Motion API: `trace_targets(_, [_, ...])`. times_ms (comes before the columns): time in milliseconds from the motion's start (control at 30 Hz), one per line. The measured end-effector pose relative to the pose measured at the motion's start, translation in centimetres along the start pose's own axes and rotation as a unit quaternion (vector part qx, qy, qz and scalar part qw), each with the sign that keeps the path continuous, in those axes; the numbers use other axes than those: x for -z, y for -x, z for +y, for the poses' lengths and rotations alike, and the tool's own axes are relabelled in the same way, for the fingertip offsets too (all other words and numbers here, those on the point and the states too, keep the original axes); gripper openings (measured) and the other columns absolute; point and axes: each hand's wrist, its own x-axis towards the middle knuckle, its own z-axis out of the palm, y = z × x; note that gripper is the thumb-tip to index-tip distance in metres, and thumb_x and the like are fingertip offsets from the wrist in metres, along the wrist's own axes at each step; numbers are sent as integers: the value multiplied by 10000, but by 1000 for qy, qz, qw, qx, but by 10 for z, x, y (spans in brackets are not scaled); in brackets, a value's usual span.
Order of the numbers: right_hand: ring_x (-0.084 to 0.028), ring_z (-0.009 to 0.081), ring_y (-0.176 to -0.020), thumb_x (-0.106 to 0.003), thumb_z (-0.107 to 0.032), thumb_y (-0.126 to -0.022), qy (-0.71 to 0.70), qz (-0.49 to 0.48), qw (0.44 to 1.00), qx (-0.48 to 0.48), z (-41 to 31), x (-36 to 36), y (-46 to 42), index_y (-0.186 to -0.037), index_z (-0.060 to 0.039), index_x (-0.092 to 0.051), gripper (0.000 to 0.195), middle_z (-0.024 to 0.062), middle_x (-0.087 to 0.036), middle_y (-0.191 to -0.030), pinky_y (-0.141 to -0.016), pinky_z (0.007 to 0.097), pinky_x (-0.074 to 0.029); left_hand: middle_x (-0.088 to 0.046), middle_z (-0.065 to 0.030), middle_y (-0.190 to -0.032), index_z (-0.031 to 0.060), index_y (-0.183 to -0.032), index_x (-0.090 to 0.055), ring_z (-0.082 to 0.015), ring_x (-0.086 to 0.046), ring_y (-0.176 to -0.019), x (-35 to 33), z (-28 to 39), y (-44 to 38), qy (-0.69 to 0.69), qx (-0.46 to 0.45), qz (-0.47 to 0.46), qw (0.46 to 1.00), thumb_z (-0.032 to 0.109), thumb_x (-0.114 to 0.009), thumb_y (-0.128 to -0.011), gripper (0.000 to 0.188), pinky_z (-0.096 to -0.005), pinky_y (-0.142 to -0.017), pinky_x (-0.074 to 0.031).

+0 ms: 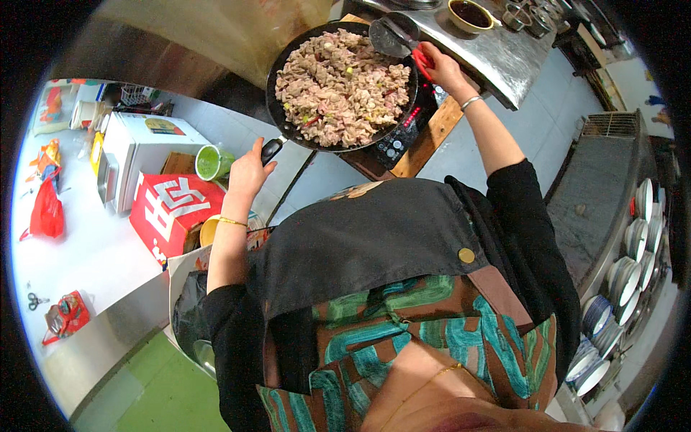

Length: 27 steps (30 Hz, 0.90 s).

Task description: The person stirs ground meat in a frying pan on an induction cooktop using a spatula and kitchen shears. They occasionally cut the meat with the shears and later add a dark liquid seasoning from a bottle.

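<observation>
A large black frying pan [271, 102] full of sliced, mostly browned meat [345, 89] with bits of green and red sits on an induction cooker [397, 147], whose red lights are lit. My left hand [249, 170] is at the pan's black handle [271, 151], with thumb and index finger spread around it. My right hand [444, 69] grips the red handle [422, 63] of a spatula, whose broad dark blade [394, 35] is over the pan's upper right edge. A wooden board [432, 140] shows beneath the cooker's right side.
A steel counter [507, 65] at upper right bears a bowl of dark liquid [471, 15] and metal containers. Left of me stand a red carton [173, 210], a green cup [211, 163] and a white counter [102, 259]. Stacked plates [625, 281] line the far right.
</observation>
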Motion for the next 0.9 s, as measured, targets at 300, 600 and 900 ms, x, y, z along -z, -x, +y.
trace_targets(300, [-600,243,-1031,-632,52,-699,-128,107,986,-9,2,13,-1,-1230,-105,-483,574,142,-610,-1111,-854,317,-486,-639,-196,-863,54,-1264,-417,-351,-627,-771,-3,2,1,4,-4,16,1000,278,-681,-743,626,-434,-669,-498])
trace_targets(600, [-634,189,-933,-643,39,-729,-23,135,987,-88,33,89,-4,-1194,-109,-509,506,99,-646,-1050,-761,285,-500,-636,-204,-878,80,-1283,-405,-363,-623,-789,-3,6,-2,3,17,0,1000,270,-684,-742,637,-440,-678,-497])
trace_targets(900, [-592,335,-973,-657,6,-706,92,62,983,-147,125,82,13,-1122,-114,-511,457,132,-621,-1063,-783,402,-484,-635,-195,-902,86,-1289,-408,-352,-622,-812,0,11,2,-12,61,-7,998,273,-690,-735,649,-437,-691,-499])
